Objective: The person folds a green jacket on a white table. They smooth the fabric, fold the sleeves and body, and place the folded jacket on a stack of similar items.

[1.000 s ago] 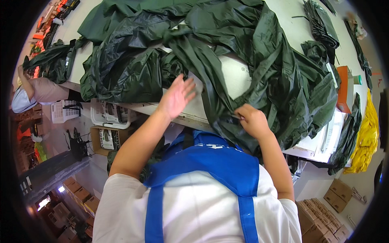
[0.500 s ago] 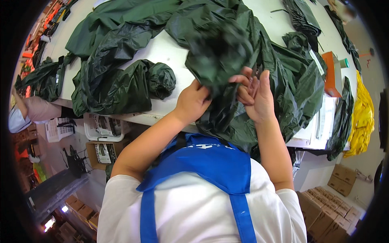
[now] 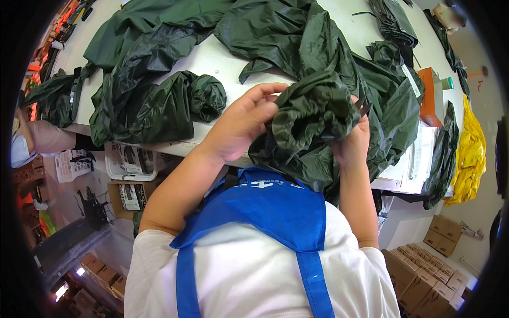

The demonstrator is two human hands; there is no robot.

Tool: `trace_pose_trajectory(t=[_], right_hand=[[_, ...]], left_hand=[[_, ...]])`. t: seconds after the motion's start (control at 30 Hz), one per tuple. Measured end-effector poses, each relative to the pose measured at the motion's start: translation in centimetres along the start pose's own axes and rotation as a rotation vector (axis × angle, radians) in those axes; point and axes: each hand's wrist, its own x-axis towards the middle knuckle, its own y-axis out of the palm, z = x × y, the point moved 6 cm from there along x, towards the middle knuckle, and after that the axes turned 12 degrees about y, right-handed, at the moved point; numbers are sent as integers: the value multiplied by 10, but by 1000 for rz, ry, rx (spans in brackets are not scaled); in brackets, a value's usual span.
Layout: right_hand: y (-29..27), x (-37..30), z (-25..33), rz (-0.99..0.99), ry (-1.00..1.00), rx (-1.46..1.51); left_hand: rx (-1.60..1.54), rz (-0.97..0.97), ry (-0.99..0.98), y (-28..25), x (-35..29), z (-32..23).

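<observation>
A dark green, shiny waterproof garment [image 3: 275,32] lies bunched over the table. One of its sleeves [image 3: 318,106] is raised in front of me, its gathered elastic cuff turned toward me. My right hand [image 3: 354,140] grips this sleeve from the right side, its fingers partly behind the fabric. A small dark pointed piece shows beside those fingers, too unclear to name. At the left edge of the cuff is my left hand [image 3: 244,119], fingers apart and curved, thumb and fingertips close to the fabric. Another gathered cuff [image 3: 208,98] rests on the table to the left.
The white table [image 3: 212,58] bears more green garments and a folded dark bundle [image 3: 392,24]. An orange box [image 3: 429,98] stands at right, near yellow fabric [image 3: 469,153] hanging down. A white basket [image 3: 132,161] sits below the edge. Another person's arm [image 3: 24,130] shows at far left.
The sleeve has moved lower and right, and its cuff opening now faces me. My left hand has let go and spread its fingers; my right hand has closed around the sleeve's right side.
</observation>
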Motion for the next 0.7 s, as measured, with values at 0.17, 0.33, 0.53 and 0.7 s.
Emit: trace_pose_trajectory(t=[0.17, 0.33, 0.53, 0.7], right_hand=[[0, -19, 8, 24, -161, -246], [26, -35, 31, 126, -394, -770], [32, -43, 41, 127, -526, -1042], [31, -45, 54, 148, -290, -821]], left_hand=[[797, 111, 11, 9, -5, -14], [443, 177, 56, 19, 0, -17], [210, 185, -132, 27, -10, -14], [198, 216, -11, 38, -13, -19]])
